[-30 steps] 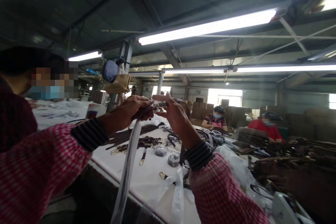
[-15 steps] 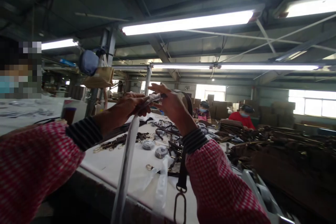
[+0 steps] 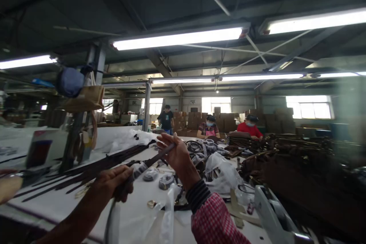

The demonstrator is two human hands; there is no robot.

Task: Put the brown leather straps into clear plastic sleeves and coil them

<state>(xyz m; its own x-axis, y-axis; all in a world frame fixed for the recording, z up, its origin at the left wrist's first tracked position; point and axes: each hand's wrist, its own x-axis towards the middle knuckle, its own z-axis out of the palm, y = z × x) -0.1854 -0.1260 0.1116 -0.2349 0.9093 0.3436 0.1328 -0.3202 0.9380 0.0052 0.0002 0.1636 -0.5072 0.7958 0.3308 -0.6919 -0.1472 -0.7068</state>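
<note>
A dark strap (image 3: 158,157) runs between my two hands, with a clear plastic sleeve (image 3: 139,170) around part of it. My left hand (image 3: 121,183) is closed around the sleeved part, and a sleeved length hangs below it. Higher up, my right hand (image 3: 177,154) pinches the bare end of the strap with the thumb, its other fingers spread. Under my hands, coiled straps (image 3: 166,181) in plastic lie on the white table (image 3: 134,213). A metal clip (image 3: 151,204) and an empty-looking plastic sleeve (image 3: 168,213) lie nearer to me.
Long dark straps (image 3: 85,171) stretch across the table's left side. A crumpled plastic bag (image 3: 221,171) lies right of my right hand, before a pale machine (image 3: 271,213) and a big dark pile (image 3: 300,183). Another person's hand (image 3: 10,185) shows at the left edge; several people are farther back.
My view has swung right. My left hand has moved down and left along the strap, away from my right hand, and more dark strap shows between them.
</note>
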